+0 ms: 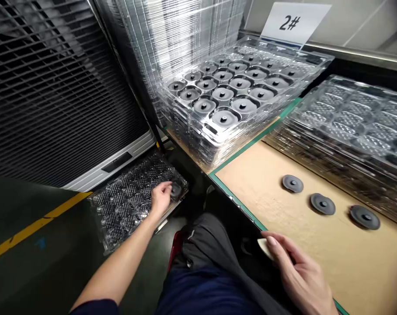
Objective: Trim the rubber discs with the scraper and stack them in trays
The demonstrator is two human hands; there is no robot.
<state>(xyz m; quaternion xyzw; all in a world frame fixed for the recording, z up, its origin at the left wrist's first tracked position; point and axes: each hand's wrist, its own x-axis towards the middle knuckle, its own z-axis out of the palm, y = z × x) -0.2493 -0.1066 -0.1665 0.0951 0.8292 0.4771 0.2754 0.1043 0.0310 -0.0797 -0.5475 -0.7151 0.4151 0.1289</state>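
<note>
My left hand (161, 199) reaches down to a low clear plastic tray (129, 197) at the lower left. Its fingers are closed on a dark round disc (175, 189) at the tray's right corner. Over the front edge of the tan tabletop (244, 175), my right hand (297, 267) pinches a small pale piece (265, 247) between thumb and fingers. Three grey discs with central knobs, a left one (292, 183), a middle one (322, 204) and a right one (364, 217), lie in a row on the tabletop.
A stack of clear trays (214, 140) holds several grey discs at the table's back left. Another clear tray stack (359, 127) stands at the right. A "2#" sign (290, 24) is behind. Black slatted racking (60, 87) fills the upper left.
</note>
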